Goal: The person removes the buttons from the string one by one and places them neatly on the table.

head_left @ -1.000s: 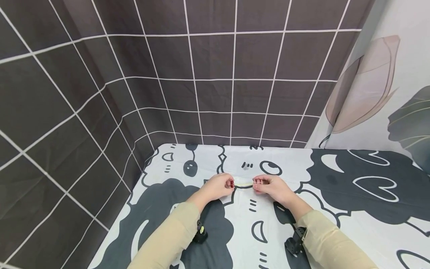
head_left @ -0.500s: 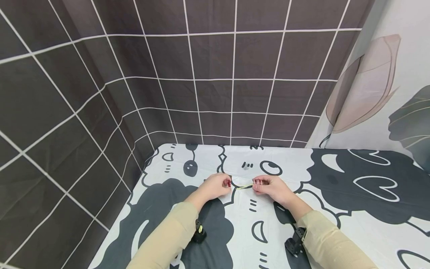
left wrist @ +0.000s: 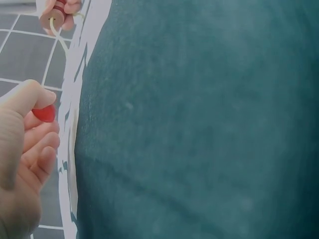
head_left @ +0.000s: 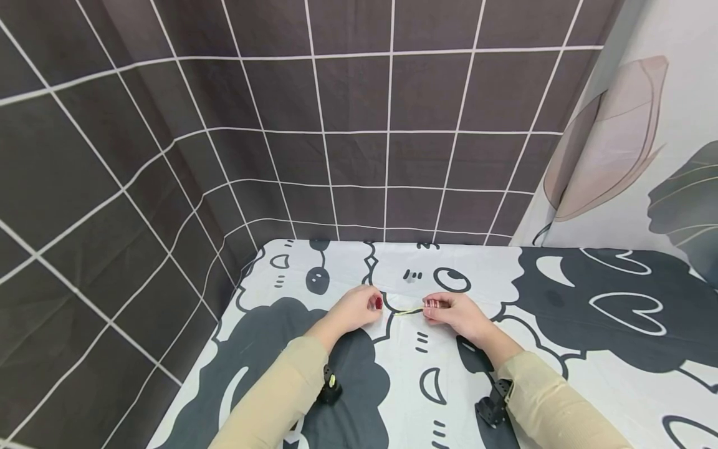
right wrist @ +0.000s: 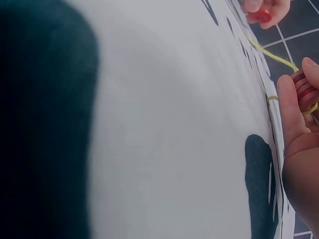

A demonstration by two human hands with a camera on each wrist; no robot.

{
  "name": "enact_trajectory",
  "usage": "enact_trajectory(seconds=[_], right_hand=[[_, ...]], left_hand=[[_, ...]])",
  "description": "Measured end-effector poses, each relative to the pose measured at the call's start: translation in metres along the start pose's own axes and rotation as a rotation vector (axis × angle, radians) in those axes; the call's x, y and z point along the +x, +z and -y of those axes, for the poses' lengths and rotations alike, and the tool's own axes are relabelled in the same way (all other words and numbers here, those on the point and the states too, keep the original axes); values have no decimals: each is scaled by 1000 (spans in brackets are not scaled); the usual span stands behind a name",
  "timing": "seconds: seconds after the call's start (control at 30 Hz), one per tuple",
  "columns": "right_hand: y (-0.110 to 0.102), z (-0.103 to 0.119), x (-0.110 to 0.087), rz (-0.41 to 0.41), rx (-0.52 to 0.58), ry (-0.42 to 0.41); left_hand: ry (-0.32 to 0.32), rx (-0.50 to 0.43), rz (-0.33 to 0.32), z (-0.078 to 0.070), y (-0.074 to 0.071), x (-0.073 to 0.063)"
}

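My left hand (head_left: 355, 309) pinches a small red round piece (left wrist: 45, 113), like a disc or bead, between thumb and index finger. My right hand (head_left: 457, 315) holds a short stack of discs (right wrist: 305, 90), banded red and wood-toned. A pale yellow string (head_left: 408, 311) comes out of the centre of the stack's end and trails leftward over the cloth, its tip short of the left hand. More string loops out behind the stack in the right wrist view. The fingers partly hide both the red piece and the stack. Both hands are just above the printed cloth.
A white cloth (head_left: 404, 268) with dark cartoon prints covers the surface. Dark fabric with a white grid (head_left: 359, 156) hangs at the back and left. A leaf-patterned curtain (head_left: 634, 156) hangs at the right. Small black cameras (head_left: 492, 405) sit on the wrists.
My left hand has moved a little left, away from the right hand, with the red piece. The string, earlier stretched between the hands, now lies slack. The right hand has stayed put.
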State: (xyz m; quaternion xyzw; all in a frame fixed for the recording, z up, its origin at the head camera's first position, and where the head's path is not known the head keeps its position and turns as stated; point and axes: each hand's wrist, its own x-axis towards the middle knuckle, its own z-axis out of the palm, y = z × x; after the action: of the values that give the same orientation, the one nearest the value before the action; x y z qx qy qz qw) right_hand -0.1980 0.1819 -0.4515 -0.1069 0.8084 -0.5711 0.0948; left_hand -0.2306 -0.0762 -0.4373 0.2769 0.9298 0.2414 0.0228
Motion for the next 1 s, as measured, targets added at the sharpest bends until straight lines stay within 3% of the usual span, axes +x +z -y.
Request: enact_trajectory(seconds=[0.2, 0.43, 0.73, 1.0], right_hand=[[0, 4, -2, 0, 5, 5], [0, 22, -9, 12, 27, 23], [0, 2, -2, -5, 13, 28], [0, 0, -1, -12, 6, 20]], left_hand=[[-18, -10, -44, 3, -1, -2], [-52, -7, -51, 5, -4, -3], [-59, 17, -70, 10, -5, -6], [-79, 39, -80, 14, -7, -8]])
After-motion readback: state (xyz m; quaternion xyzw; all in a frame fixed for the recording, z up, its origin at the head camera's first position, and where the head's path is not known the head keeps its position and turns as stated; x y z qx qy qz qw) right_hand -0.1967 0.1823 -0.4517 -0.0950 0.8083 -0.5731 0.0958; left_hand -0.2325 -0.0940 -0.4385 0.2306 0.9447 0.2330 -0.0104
